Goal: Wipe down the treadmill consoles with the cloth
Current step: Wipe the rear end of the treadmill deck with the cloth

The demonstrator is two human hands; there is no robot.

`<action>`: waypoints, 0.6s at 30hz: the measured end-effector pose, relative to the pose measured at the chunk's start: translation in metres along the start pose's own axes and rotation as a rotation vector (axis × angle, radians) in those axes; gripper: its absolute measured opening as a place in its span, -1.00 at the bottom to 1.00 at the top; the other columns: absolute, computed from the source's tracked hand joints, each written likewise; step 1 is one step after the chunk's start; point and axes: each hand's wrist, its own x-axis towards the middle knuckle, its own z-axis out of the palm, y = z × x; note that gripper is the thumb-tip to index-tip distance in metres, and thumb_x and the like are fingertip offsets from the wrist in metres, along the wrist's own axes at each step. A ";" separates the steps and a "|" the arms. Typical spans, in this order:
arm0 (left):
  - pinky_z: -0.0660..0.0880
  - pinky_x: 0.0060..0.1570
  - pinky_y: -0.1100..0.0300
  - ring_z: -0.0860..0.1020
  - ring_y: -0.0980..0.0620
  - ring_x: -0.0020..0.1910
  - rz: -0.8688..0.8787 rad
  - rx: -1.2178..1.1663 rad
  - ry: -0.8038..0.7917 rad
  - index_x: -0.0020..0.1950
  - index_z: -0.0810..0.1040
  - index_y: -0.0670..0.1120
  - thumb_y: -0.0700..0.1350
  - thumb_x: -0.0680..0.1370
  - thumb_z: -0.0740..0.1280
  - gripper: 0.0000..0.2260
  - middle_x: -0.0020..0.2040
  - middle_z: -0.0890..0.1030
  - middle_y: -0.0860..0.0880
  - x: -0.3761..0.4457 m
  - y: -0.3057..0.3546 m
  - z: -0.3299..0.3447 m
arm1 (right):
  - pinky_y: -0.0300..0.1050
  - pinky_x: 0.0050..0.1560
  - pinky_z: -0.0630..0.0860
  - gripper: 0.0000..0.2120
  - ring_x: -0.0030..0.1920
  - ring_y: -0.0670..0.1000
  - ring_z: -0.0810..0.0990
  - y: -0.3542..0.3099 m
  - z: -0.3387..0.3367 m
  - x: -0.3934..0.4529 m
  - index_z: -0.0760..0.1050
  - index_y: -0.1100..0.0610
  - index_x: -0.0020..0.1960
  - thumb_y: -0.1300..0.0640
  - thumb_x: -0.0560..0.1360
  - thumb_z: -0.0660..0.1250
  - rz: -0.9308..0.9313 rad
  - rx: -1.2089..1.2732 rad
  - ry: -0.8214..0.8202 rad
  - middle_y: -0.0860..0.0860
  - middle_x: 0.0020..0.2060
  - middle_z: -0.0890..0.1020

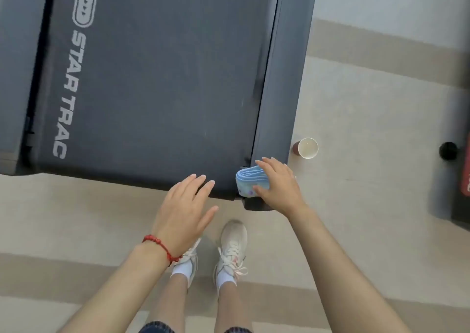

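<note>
The right hand (pixel 277 184) grasps a folded blue cloth (pixel 250 183) resting on the rear corner of the Star Trac treadmill (pixel 152 78); the left hand (pixel 184 209) hovers released, fingers straight. A careless step or swing could topple the paper cup (pixel 307 148) nearby on the floor (pixel 356 129); it seems to contain a little liquid.

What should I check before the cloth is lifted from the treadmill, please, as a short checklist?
1. Right hand on the folded blue cloth: ok, thumb and fingers are around it.
2. Cloth supported: ok, it lies on the treadmill's rear side rail.
3. Left hand free: ok, open, holding nothing.
4. Paper cup on the floor beside the rail: not ok, close to the lifting path.
5. Console in view: not ok, only the belt shows.
6. Cloth damp: cannot tell.
</note>
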 end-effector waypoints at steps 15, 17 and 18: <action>0.27 0.22 0.04 0.45 -0.17 0.23 -0.038 -0.019 -0.024 0.25 0.52 -0.22 0.17 0.62 -0.10 -0.40 0.21 0.55 -0.19 -0.011 -0.012 0.059 | 0.00 0.15 0.33 -0.42 0.17 0.16 0.46 0.030 0.060 0.020 0.37 0.13 0.23 -0.15 0.34 0.41 0.448 0.157 0.194 0.09 0.11 0.54; 0.27 0.22 0.04 0.46 -0.18 0.23 -0.050 -0.016 -0.036 0.25 0.52 -0.22 0.18 0.62 -0.12 -0.38 0.21 0.55 -0.19 -0.009 -0.011 0.060 | 0.03 0.13 0.40 -0.45 0.11 0.19 0.53 0.024 0.070 0.017 0.40 0.18 0.11 -0.17 0.33 0.41 0.595 0.303 0.193 0.10 0.05 0.59; 0.26 0.22 0.04 0.46 -0.18 0.23 -0.057 -0.012 -0.043 0.25 0.52 -0.22 0.19 0.62 -0.13 -0.37 0.21 0.55 -0.19 -0.007 -0.010 0.060 | 0.04 0.13 0.44 -0.46 0.09 0.19 0.55 0.021 0.075 0.017 0.42 0.20 0.08 -0.18 0.32 0.42 0.651 0.383 0.194 0.11 0.03 0.61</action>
